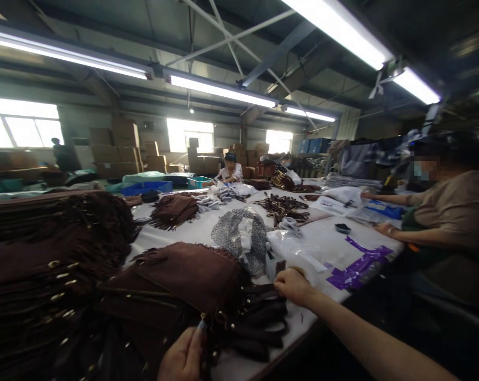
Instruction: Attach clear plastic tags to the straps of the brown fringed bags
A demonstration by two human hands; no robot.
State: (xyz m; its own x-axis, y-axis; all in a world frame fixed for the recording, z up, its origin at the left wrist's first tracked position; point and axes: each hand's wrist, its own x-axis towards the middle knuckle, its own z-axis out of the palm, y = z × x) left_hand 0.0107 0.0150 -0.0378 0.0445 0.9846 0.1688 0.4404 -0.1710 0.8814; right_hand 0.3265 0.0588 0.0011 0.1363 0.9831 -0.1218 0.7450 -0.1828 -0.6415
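A dark brown fringed bag (199, 272) lies on top of other brown bags in front of me. Thumb and fingers of my left hand (181, 354) are pinched at its near edge, beside a gold-coloured metal ring. My right hand (292, 286) is closed above the table's near edge, right of the bag; whatever it grips is hidden. Just beyond its fingers stands a small white box (271, 262) with a brown piece at its rim. Dark straps (259, 323) with metal fittings spread between my hands.
Stacked brown bags (56, 243) rise at left. A bubble-wrap bundle (243, 238), tangled straps (285, 209), clear plastic bags (295, 248) and purple tape strips (356, 267) lie on the white table (175, 235). A co-worker (449, 211) reaches in from the right; others sit across.
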